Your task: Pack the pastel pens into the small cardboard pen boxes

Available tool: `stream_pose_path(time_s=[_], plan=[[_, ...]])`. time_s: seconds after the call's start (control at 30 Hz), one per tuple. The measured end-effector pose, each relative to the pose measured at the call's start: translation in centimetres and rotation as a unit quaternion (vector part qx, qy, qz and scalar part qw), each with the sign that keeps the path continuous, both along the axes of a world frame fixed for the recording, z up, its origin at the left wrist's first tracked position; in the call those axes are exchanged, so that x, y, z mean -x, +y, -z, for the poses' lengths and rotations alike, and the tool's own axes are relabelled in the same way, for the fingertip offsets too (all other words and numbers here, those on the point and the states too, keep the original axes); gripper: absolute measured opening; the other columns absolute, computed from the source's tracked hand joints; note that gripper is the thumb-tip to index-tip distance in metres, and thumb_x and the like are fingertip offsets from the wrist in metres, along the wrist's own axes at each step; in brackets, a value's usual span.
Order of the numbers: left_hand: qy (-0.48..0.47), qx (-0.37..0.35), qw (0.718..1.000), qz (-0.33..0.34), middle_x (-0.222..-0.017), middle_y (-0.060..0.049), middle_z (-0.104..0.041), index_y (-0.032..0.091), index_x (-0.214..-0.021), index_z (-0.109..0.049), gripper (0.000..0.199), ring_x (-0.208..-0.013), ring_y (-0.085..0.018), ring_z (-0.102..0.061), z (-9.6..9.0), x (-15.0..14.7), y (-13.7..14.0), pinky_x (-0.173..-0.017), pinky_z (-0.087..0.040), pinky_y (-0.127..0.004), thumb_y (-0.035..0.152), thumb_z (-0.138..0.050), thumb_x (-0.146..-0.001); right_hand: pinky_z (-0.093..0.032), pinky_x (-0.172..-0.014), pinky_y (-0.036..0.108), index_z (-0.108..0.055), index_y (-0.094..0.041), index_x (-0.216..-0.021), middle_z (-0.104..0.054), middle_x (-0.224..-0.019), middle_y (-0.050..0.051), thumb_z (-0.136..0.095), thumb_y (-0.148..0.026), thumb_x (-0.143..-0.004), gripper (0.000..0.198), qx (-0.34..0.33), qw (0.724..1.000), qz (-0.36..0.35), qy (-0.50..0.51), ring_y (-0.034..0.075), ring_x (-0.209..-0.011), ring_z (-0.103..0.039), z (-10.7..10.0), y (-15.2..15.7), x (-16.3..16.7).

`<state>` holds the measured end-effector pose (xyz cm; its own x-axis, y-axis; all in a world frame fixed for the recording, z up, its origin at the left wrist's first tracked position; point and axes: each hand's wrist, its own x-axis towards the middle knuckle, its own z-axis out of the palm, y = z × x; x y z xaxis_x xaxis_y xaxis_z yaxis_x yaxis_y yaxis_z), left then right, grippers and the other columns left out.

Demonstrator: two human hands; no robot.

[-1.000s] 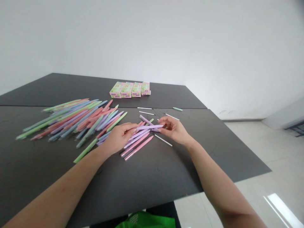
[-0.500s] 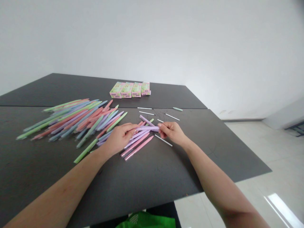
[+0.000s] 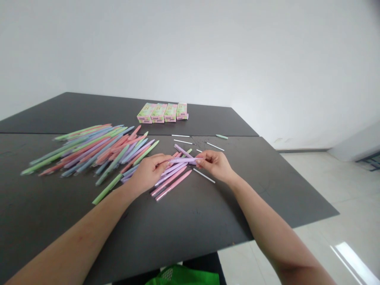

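A light purple pen (image 3: 181, 160) lies level between my two hands, over a small group of pens. My left hand (image 3: 151, 171) is closed, pinching its left end between thumb and fingers. Pinched at the right end is my right hand (image 3: 216, 165), its fingertips covering that tip. Under and in front of them are more purple pens and pink pens (image 3: 174, 184), some in clear sleeves. A white pen refill (image 3: 204, 175) rests on the table just below my right hand.
Left of my hands spreads a large heap of coloured pens (image 3: 97, 148). Several white refills (image 3: 183, 141) and a small green piece (image 3: 221, 136) lie beyond my hands. Pink and green boxes (image 3: 158, 113) stand in a row farther back on the dark table (image 3: 282, 194).
My right hand has shifted slightly left, its fingers a little higher and more bent at the pen's end. The left hand keeps its pinch almost in place.
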<state>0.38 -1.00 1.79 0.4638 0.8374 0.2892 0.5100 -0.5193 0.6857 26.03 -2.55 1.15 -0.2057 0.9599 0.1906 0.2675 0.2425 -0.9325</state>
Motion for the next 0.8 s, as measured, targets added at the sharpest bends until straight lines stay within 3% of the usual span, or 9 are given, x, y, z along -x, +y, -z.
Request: stream_pose_path(time_s=[0.3, 0.4, 0.57, 0.7, 0.8], plan=[[0.001, -0.036, 0.999, -0.01, -0.099, -0.006, -0.071, 0.018, -0.107, -0.07, 0.032, -0.088, -0.017, -0.064, 0.5, -0.1, 0.1, -0.079, -0.048, -0.027, 0.027, -0.044, -0.089, -0.049, -0.053, 0.023, -0.067, -0.015, -0.079, -0.067, -0.061, 0.002, -0.072, -0.052, -0.074, 0.038, 0.054, 0.998, 0.012, 0.038, 0.011, -0.051, -0.058, 0.3, 0.0, 0.6], [0.01, -0.018, 1.0, -0.01, -0.103, -0.006, -0.072, 0.02, -0.111, -0.069, 0.034, -0.091, -0.018, -0.065, 0.4, 0.1, 0.2, -0.081, -0.049, -0.028, 0.032, -0.045, -0.091, -0.049, -0.052, 0.024, -0.066, -0.015, -0.078, -0.066, -0.061, 0.002, -0.072, -0.053, -0.072, 0.039, 0.059, 0.997, 0.016, 0.047, 0.01, -0.05, -0.057, 0.1, 0.2, 0.6], [-0.011, -0.002, 0.995, -0.1, -0.115, -0.007, -0.071, 0.018, -0.123, -0.063, 0.044, -0.102, -0.022, -0.064, -0.4, 1.4, 1.2, -0.089, -0.048, -0.033, 0.043, -0.043, -0.092, -0.045, -0.052, 0.024, -0.067, -0.016, -0.077, -0.067, -0.062, 0.002, -0.069, -0.055, -0.073, 0.039, 0.037, 0.996, 0.072, 0.033, 0.011, -0.052, -0.056, 0.3, 0.9, -0.2], [0.016, 0.014, 0.985, -0.172, -0.101, -0.007, -0.074, 0.018, -0.109, -0.068, 0.038, -0.088, -0.023, -0.067, -0.9, 3.1, 2.5, -0.078, -0.05, -0.032, 0.036, -0.044, -0.087, -0.041, -0.052, 0.025, -0.069, -0.016, -0.08, -0.069, -0.064, 0.003, -0.063, -0.053, -0.079, 0.038, 0.026, 0.992, 0.12, -0.037, 0.012, -0.051, -0.054, 0.9, 1.5, -1.1], [0.102, 0.019, 0.981, -0.163, -0.091, -0.005, -0.076, 0.021, -0.095, -0.073, 0.031, -0.082, -0.023, -0.067, -1.1, 4.2, 3.0, -0.074, -0.048, -0.031, 0.036, -0.048, -0.083, -0.04, -0.055, 0.026, -0.07, -0.017, -0.081, -0.069, -0.065, 0.003, -0.058, -0.051, -0.083, 0.036, 0.015, 0.984, 0.143, -0.109, 0.013, -0.054, -0.055, 1.3, 1.7, -1.4]])
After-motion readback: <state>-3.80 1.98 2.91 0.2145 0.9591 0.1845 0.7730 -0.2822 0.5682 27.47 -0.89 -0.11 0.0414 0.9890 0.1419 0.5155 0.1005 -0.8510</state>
